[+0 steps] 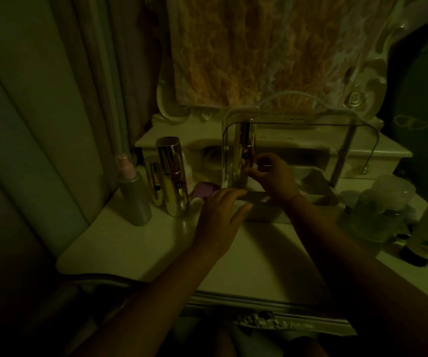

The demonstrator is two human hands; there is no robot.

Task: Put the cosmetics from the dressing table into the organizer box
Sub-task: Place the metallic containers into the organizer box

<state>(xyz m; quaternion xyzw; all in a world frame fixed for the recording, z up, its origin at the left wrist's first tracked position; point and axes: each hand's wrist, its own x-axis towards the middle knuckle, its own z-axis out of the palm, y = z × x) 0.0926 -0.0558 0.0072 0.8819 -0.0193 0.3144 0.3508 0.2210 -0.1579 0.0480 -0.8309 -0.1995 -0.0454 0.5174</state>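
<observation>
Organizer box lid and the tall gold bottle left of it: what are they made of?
Lid: clear rigid plastic, probably acrylic; the dresser shows through it and its edges read as dark lines. Tall gold bottle: mirror-finish metallic shell, reflecting streaks of the room; plated plastic or metal, cannot tell.

No wording can be read in this dim scene. Near the tabletop's left edge, the tall gold bottle (pixel 173 176) and the short gold bottle (pixel 155 185) each carry a small dark mark, too dim to make out. The boxed gold bottle (pixel 245 146), standing inside the organizer box (pixel 267 215), bears a similar unreadable mark.
</observation>
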